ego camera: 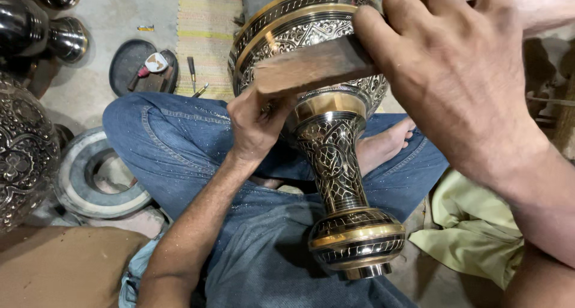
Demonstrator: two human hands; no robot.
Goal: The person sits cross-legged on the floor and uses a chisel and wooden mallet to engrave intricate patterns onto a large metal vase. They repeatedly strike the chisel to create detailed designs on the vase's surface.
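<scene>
A tall brass vase (332,134) with black engraved patterns lies tilted across the person's lap, its wide body at the upper centre of the frame and its flared foot at the lower centre, resting on the blue jeans (179,140). The left hand (257,125), at the centre of the frame, is closed around something small pressed to the vase where body meets neck; it may be a fine tool, though the fingers hide it. The right hand (455,74), in the upper right, grips a flat wooden block (311,65) by its end, the block lying just over the left hand and against the vase's body.

The step in hand looks like engraving or chasing the band below the body, the block serving as a mallet. A further stroke would call for a steady left hand and a short, controlled blow so the point does not skid across the polished brass.

At the left of the frame stand other dark metal vessels (24,146) on the floor.
</scene>
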